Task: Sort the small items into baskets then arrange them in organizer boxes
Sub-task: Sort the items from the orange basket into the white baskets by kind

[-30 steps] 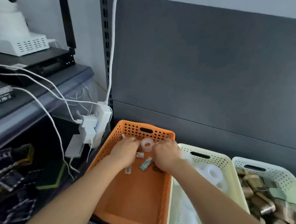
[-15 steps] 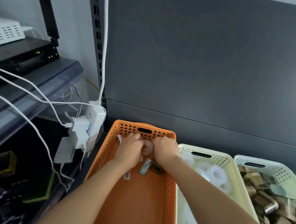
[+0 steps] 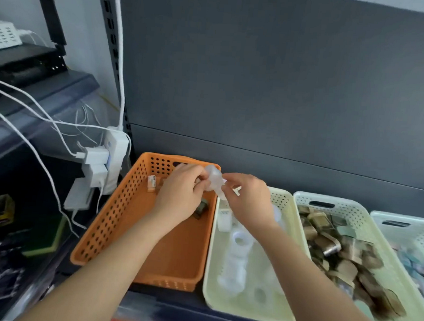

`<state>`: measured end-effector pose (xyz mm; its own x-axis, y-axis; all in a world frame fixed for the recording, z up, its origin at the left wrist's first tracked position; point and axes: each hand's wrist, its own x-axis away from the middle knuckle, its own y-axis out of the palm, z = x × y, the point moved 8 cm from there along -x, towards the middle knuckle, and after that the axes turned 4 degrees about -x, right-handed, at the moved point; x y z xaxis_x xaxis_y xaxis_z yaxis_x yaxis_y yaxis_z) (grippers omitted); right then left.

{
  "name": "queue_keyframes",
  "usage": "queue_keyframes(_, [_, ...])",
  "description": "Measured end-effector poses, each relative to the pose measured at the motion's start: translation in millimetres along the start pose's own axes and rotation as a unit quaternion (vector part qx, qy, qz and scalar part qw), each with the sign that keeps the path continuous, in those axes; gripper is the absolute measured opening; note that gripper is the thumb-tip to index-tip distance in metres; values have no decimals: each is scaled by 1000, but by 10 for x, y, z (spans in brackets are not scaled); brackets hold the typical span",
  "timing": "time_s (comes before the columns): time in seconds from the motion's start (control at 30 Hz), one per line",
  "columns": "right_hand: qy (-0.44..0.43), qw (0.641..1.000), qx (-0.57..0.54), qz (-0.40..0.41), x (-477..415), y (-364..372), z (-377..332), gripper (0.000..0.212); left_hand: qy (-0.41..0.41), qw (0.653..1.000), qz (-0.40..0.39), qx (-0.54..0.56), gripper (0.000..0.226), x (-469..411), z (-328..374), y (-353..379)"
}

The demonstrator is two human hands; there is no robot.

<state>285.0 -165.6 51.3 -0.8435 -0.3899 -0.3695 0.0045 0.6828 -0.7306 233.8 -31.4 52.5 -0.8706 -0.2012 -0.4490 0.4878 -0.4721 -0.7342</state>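
Observation:
Both hands meet over the edge between an orange basket (image 3: 119,219) and a cream basket (image 3: 225,306). My left hand (image 3: 182,195) and my right hand (image 3: 248,201) together pinch a blurred stack of clear tape rolls (image 3: 215,180), lifted above the orange basket's far right corner. A small white-and-orange item (image 3: 151,181) leans against the orange basket's far left wall, and a dark item (image 3: 201,209) lies partly under my left hand. Several clear tape rolls (image 3: 235,257) lie in the cream basket.
A second pale basket (image 3: 331,203) to the right holds several brown, metallic pieces (image 3: 343,250). Another white basket (image 3: 404,224) sits at the far right edge. A white power strip with chargers and cables (image 3: 100,164) hangs just left of the orange basket. A grey back panel stands behind.
The hands rose from the orange basket's floor and shifted right, lifting the clear tape rolls toward the cream basket. The camera also turned right, which brings more of the baskets into view.

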Motion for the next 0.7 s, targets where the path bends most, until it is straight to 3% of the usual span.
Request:
queue_keyframes(0.2, [-57, 997, 27, 51, 538, -567, 230, 20, 71, 996, -41, -40, 8, 288, 689, 155])
queue_keyframes(0.4, [-92, 989, 107, -33, 980, -556, 433, 18, 78, 973, -170, -137, 17, 657, 914, 532])
queue_keyframes(0.53, [-56, 986, 87, -131, 1159, -439, 537, 21, 62, 950, -251, -177, 11, 842, 953, 699])
queue_keyframes(0.7, [-78, 985, 118, -100, 1182, -401, 532, 16, 57, 950, -248, -182, 41, 795, 977, 663])
